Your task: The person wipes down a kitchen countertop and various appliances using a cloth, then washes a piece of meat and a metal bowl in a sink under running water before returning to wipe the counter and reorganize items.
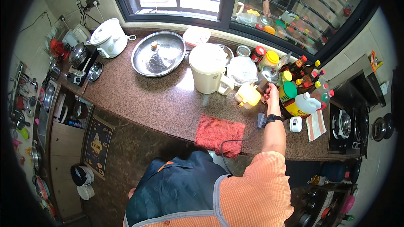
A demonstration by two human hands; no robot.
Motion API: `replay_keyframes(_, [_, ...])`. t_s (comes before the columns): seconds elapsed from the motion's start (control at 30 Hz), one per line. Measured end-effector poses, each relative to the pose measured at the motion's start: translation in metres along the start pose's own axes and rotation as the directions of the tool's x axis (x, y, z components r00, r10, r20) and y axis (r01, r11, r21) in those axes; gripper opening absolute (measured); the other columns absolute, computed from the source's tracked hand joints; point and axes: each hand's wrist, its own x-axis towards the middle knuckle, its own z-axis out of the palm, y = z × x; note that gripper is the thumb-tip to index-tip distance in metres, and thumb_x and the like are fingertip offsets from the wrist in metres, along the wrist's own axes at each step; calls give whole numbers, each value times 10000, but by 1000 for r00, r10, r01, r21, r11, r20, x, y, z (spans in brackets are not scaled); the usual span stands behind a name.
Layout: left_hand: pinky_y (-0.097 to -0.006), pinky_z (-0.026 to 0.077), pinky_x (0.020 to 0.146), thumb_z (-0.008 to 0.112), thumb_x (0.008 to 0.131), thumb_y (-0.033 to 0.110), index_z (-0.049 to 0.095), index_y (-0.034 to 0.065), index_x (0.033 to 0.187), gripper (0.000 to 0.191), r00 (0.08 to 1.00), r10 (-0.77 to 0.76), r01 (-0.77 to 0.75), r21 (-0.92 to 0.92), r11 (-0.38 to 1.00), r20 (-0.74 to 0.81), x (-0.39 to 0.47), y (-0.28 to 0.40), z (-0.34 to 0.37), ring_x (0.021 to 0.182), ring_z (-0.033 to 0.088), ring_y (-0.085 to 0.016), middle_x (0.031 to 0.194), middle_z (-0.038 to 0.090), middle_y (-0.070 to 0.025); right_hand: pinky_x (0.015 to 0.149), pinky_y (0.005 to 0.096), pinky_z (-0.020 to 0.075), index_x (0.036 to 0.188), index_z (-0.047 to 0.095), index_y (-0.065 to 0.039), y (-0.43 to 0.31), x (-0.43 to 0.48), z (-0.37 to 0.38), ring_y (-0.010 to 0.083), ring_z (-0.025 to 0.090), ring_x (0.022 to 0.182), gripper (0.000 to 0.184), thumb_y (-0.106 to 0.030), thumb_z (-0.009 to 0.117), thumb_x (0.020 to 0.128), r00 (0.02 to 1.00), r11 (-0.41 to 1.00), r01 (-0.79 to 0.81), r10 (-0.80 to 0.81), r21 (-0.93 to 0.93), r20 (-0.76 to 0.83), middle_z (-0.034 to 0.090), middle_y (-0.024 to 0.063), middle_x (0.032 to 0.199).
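Note:
My right hand (272,94) reaches across the counter to the near side of a metal canister with a clear lid (269,76). Its fingers are curled there; whether they grip the canister or only touch it cannot be made out. Left of that hand sits a small yellow-lidded container (248,96). A green-lidded jar (288,90) stands just to its right. Only a sliver of my left hand (131,193) shows low beside the dark apron, the rest being hidden. Before me a red cloth (220,135) hangs over the counter's front edge.
A large cream lidded jug (206,72) and a frying pan with a glass lid (157,55) stand on the granite counter (151,107). Bottles (296,66) crowd the right back below the window. A white plastic jug (304,104) and a gas stove (347,129) are farther right.

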Motion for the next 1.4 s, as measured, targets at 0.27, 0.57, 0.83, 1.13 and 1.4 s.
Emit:
replay_keyframes(0.27, [-327,523,693,643,922,135,646,40,988,116,1000,15,-15,38,999,-12,-9,5,4,752,620,-167,834,663,-61,501,278,424,848,619,-75,19,16,-14,129,505,550,215,-288,643,839,986,988,154,-151,-30,74,556,11,702])
replay_keyframes(0.57, [-319,521,713,673,903,148,659,34,974,135,1000,21,-20,-46,999,15,3,13,16,783,626,-161,859,675,-70,788,355,502,1100,636,-37,10,-34,-23,249,615,889,316,-247,645,864,660,509,573,-751,-642,-7,633,127,950])
replay_keyframes(0.83, [-312,522,776,721,867,215,696,47,977,202,989,69,-77,-60,995,-130,-50,16,37,820,649,-184,857,692,-78,676,279,491,1003,658,-29,33,-183,85,172,615,760,131,-37,658,873,341,319,938,-761,-138,552,669,84,899])
replay_keyframes(1.13, [-324,527,739,676,871,110,680,20,983,144,905,-398,320,-369,872,-154,-141,-22,37,824,641,-167,872,689,-62,586,306,486,1002,673,-58,66,-361,196,223,595,621,190,-15,667,817,-182,355,885,-336,303,924,642,114,795])
replay_keyframes(1.4, [-384,526,755,727,815,217,677,41,1049,297,987,-114,127,113,985,-111,-204,-216,45,875,653,-229,1019,697,-107,764,380,537,1054,682,-86,163,-494,258,317,657,883,202,-100,664,854,-424,423,845,158,327,892,676,143,960])
